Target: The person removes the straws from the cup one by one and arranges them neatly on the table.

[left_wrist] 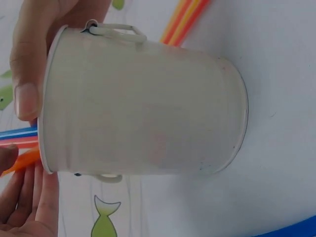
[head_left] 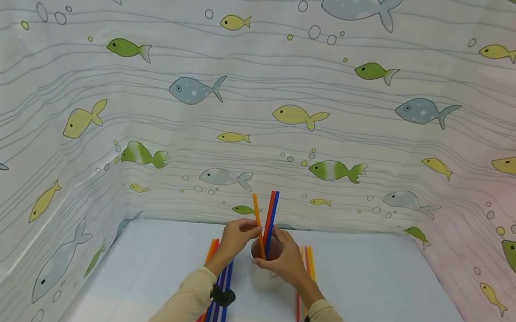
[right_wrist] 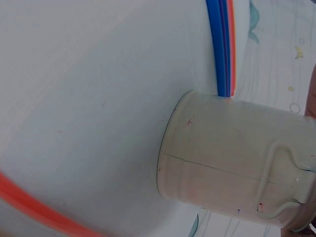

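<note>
A cream-white pail (left_wrist: 143, 108) with small side handles stands upright on the table. In the head view a red stick (head_left: 270, 211) and a blue stick (head_left: 273, 215) rise out of its mouth. My left hand (head_left: 237, 237) pinches a slim orange stick (head_left: 256, 210), which leans with its lower end inside the rim. My right hand (head_left: 288, 257) grips the pail's rim from the right, thumb on the near side. In the right wrist view the pail (right_wrist: 232, 158) shows its other handle, and its top runs out of frame.
Left of the pail several sticks (head_left: 215, 318) in blue, purple, orange and pink lie side by side, partly under the left forearm. Red and yellow-orange sticks (head_left: 311, 266) lie on the right, partly under the right forearm. Fish-patterned cloth (head_left: 289, 149) surrounds the white table (head_left: 382, 291).
</note>
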Tool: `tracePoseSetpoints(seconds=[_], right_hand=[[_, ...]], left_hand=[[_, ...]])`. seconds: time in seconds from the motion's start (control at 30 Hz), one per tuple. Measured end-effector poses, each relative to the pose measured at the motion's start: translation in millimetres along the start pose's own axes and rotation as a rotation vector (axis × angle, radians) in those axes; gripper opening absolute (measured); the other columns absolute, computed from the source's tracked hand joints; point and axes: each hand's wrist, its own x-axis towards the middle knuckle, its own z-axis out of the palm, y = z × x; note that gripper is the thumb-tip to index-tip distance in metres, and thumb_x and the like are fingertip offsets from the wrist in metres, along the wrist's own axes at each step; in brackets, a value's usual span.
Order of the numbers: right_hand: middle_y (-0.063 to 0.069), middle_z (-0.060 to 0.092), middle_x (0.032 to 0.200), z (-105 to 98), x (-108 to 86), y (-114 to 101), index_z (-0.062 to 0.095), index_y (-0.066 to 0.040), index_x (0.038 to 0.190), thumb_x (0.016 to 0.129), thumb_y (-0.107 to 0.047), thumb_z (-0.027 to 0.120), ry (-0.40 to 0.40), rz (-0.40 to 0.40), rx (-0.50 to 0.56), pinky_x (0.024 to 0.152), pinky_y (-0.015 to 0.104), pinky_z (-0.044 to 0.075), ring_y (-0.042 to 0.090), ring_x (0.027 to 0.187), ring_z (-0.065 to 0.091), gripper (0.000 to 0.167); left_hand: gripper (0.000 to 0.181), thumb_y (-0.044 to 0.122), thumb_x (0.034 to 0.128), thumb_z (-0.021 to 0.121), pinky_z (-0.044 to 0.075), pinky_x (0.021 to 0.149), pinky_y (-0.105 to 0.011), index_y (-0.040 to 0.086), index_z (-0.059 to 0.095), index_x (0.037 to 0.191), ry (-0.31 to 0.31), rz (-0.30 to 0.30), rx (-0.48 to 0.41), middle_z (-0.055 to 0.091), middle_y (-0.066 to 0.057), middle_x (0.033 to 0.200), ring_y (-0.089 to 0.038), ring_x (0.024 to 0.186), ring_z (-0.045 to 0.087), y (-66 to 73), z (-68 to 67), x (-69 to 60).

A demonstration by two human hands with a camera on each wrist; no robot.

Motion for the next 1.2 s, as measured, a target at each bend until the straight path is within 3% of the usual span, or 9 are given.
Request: tracePoseSetpoints(seconds=[0.2,0.47,0.7,0.8,0.93,1.03,1.2], right_hand=[[0.003,0.055,0.132,-1,0.7,0,0.039,-0.011,0.149,0.065,-0.047,0.089,0.004,-0.014,-0.001,0.106,0.057,0.038,0.025,0.124,0.05,0.105],[0.004,0.054,0.134,1,1.6,-1,0.039,-0.009,0.149,0.066,-0.045,0.089,0.013,-0.022,-0.005,0.104,0.058,0.039,0.026,0.125,0.05,0.104],[0.001,0.054,0.133,0,1.2,1,0.038,-0.011,0.15,0.064,-0.047,0.089,0.004,-0.009,-0.023,0.105,0.051,0.041,0.021,0.123,0.051,0.106],[0.002,0.055,0.132,0,0.7,0,0.039,-0.011,0.15,0.064,-0.051,0.088,0.004,0.001,-0.031,0.103,0.052,0.043,0.022,0.121,0.052,0.107],[0.003,0.055,0.132,0,0.6,-1,0.039,-0.012,0.15,0.064,-0.051,0.088,0.006,0.009,-0.035,0.101,0.053,0.044,0.023,0.12,0.052,0.106],[0.003,0.055,0.132,0,0.5,-1,0.039,-0.012,0.149,0.064,-0.05,0.089,0.012,0.009,-0.028,0.102,0.055,0.042,0.024,0.121,0.052,0.106],[0.002,0.055,0.131,0,-0.4,-3,0.04,-0.012,0.149,0.063,-0.05,0.089,0.008,0.022,-0.024,0.104,0.058,0.039,0.025,0.121,0.051,0.106]], left_hand=[[0.029,0.019,0.0917,0.07,0.057,0.081,-0.032,-0.003,0.07,0.111,0.014,0.016,0.009,0.073,-0.008,0.095,-0.019,0.087,0.071,3.9,4.8,1.2],[0.027,0.023,0.0904,0.072,0.057,0.081,-0.03,0.004,0.072,0.109,0.037,0.046,0.007,0.073,-0.004,0.094,-0.016,0.084,0.071,17.0,-3.1,4.2],[0.026,0.018,0.0907,0.071,0.057,0.082,-0.032,0.001,0.071,0.11,0.003,0.11,-0.076,0.072,-0.012,0.099,-0.023,0.089,0.071,35.8,-15.0,1.6],[0.023,0.013,0.0924,0.068,0.057,0.084,-0.035,-0.002,0.07,0.11,-0.012,0.138,-0.106,0.071,-0.02,0.102,-0.03,0.093,0.07,57.2,-24.2,-5.3],[0.022,0.016,0.0925,0.068,0.056,0.084,-0.032,0.003,0.071,0.11,0.013,0.164,-0.125,0.071,-0.017,0.103,-0.026,0.092,0.07,71.9,-35.1,-4.2],[0.024,0.023,0.0914,0.07,0.056,0.083,-0.029,0.009,0.072,0.111,0.048,0.211,-0.146,0.073,-0.011,0.101,-0.019,0.089,0.071,67.5,-40.7,3.7],[0.029,0.022,0.0912,0.07,0.056,0.085,-0.037,0.006,0.07,0.115,0.065,0.289,-0.19,0.071,-0.017,0.105,-0.028,0.094,0.07,82.3,-54.6,3.2]])
